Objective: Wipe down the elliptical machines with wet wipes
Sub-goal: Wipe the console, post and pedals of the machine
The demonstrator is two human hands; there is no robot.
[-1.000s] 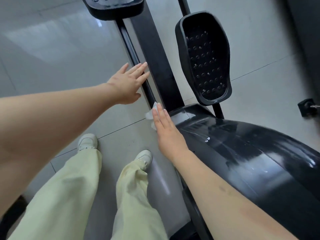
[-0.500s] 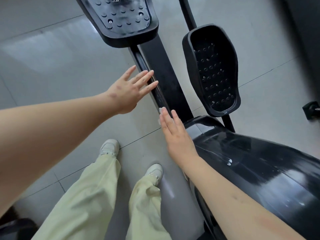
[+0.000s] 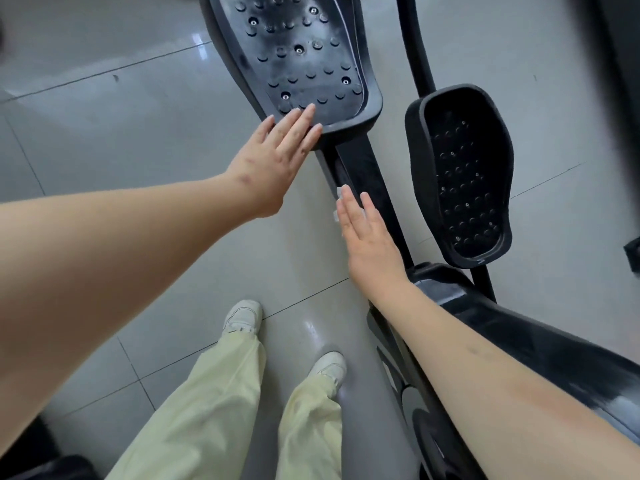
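Elliptical [image 3: 540, 344]: stands at the person's right.
Pedal [image 3: 304, 57]: left hand [image 3: 273, 161] lies flat on its near edge, fingers straight, probably steadying it.
Bar [image 3: 367, 168]: right hand [image 3: 367, 233] presses flat along it.
Wipe [image 3: 336, 206]: under the right fingers to rub the bar, only an edge showing.

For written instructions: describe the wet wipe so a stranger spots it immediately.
On the black elliptical machine, find the dark rail where the right hand lies flat. The wet wipe is the small scrap peeking from under its fingers, the only white thing there.
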